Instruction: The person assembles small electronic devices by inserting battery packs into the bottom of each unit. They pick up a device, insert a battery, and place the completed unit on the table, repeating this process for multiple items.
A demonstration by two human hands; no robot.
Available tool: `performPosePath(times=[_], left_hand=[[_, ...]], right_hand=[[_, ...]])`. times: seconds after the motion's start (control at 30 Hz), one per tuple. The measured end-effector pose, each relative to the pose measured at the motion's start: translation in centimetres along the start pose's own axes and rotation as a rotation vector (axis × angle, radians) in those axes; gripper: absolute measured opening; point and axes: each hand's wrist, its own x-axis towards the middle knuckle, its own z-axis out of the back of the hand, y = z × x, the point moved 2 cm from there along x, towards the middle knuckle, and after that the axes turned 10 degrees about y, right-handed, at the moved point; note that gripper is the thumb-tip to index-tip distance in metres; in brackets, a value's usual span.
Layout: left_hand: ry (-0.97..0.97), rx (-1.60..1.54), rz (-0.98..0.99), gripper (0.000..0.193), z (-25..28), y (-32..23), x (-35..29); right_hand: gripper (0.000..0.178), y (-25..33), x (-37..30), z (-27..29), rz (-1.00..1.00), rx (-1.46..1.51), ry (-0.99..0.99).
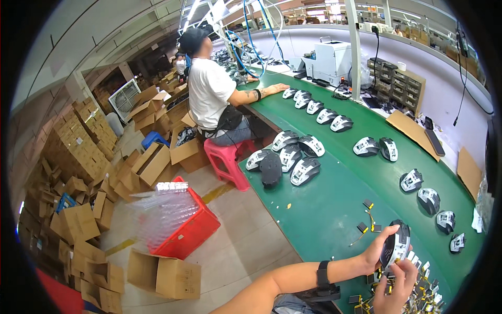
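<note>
A black and white computer mouse (401,240) is gripped in my left hand (373,254), tilted up on its side above the green table. The fingers of my right hand (395,294) are pinched together at the lower end of this mouse; what they hold, if anything, is too small to make out. Under and around both hands lies a heap of small parts (430,290) with white, black and yellow pieces. Beyond my left hand a few black blocks with yellow-wrapped leads (363,227) lie loose.
Several similar mice (305,170) sit grouped farther up the green table (340,191); others form a line (410,180) along its right side. A co-worker (212,89) sits on a pink stool (228,162). Left stand a red crate (191,225) of clear trays and cardboard boxes (178,275).
</note>
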Motion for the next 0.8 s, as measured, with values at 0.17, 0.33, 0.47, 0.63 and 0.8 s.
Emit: performPosePath(times=[0.17,0.33,0.47,0.63,0.8], left_hand=[[0.018,-0.008,0.095,0.055,1.1,1.2,0.1],[0.030,0.049,0.113,0.056,2.3,1.5,0.2],[0.055,0.040,0.030,0.054,1.0,0.6,0.0],[0.038,-0.007,0.034,0.055,1.5,1.0,0.0],[0.173,0.159,-0.115,0.059,0.5,0.5,0.6]], right_hand=[[0.026,-0.6,-0.1,0.5,-0.039,0.019,-0.004],[0.029,-1.0,-0.2,0.2,-0.058,-0.046,0.059],[0.036,-0.3,-0.2,0.6,0.035,-0.274,0.067],[0.041,-1.6,0.1,0.7,-0.043,0.087,0.105],[0.086,-3.8,0.3,1.0,-0.234,0.447,0.084]])
